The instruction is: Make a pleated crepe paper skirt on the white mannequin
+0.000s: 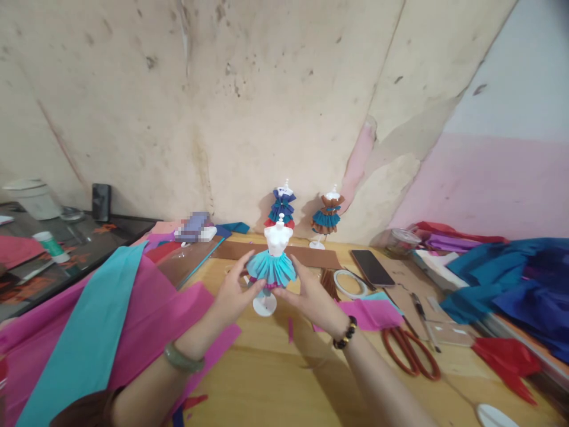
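A small white mannequin (276, 237) on a round stand stands upright near the middle of the wooden counter (275, 379), wearing a pleated teal paper skirt (272, 268) with a strip of pink showing under its hem. Both hands close in on that skirt from either side. The left hand (233, 290), at 9 o'clock of the mannequin, has its fingers gently curled and its fingertips touching the skirt's left edge; a green bangle (183, 359) sits on that wrist. The right hand (311, 293), at 3 o'clock, is likewise half open, its thumb and fingers resting against the skirt's right edge; a dark bead bracelet (345, 333) circles that wrist. Neither hand is clenched tight; each pinches or steadies the paper lightly.

At 12 o'clock of the mannequin, by the wall, stand two more dressed mannequins, one in blue and red (281, 209), one in brown and teal (328, 214). At 3 o'clock lie a roll of tape (350, 283) and a dark phone (372, 268); at 4 o'clock, red-handled scissors (411, 351). Large pink and teal paper sheets (98, 320) spread at 8 o'clock, and blue paper (511, 284) is heaped far off at 3 o'clock.
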Available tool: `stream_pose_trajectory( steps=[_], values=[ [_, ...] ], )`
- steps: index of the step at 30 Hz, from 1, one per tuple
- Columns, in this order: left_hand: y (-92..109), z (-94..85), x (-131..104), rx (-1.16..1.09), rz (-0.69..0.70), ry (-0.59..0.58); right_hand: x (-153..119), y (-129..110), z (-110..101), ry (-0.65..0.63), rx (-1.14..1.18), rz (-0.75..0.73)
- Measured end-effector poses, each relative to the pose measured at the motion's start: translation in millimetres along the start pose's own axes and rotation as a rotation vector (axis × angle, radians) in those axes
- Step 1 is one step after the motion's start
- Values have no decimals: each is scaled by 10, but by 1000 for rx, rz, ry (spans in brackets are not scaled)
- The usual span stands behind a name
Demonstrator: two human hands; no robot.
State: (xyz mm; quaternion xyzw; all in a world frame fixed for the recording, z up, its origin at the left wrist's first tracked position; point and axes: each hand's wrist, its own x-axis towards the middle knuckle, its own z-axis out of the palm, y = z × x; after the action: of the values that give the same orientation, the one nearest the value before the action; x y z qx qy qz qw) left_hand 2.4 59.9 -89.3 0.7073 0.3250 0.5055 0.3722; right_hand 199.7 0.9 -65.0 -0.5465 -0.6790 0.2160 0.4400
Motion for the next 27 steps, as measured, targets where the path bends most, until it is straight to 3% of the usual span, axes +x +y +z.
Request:
stream_pose_trajectory(
  steps=[3,6,11,14,17,23,27],
  values=[
    [9,-27,-34,144,124,47,-11,17,-132,-16,-12,78],
    [53,-37,-44,334,231,28,-13,-40,-162,-7,-7,29],
    [84,-14,-6,345,211,-75,-5,-131,-36,-58,20,-169],
    [49,-14,11,299,177,-84,-6,-97,-34,-85,39,-128],
    [5,-39,4,246,139,-63,-13,-34,-159,-77,-20,-3],
    [6,-79,-15,114,100,128,-24,102,-518,-140,-284,219],
    [122,-88,20,17,100,312,2,280,-541,-241,-479,307]
  ],
)
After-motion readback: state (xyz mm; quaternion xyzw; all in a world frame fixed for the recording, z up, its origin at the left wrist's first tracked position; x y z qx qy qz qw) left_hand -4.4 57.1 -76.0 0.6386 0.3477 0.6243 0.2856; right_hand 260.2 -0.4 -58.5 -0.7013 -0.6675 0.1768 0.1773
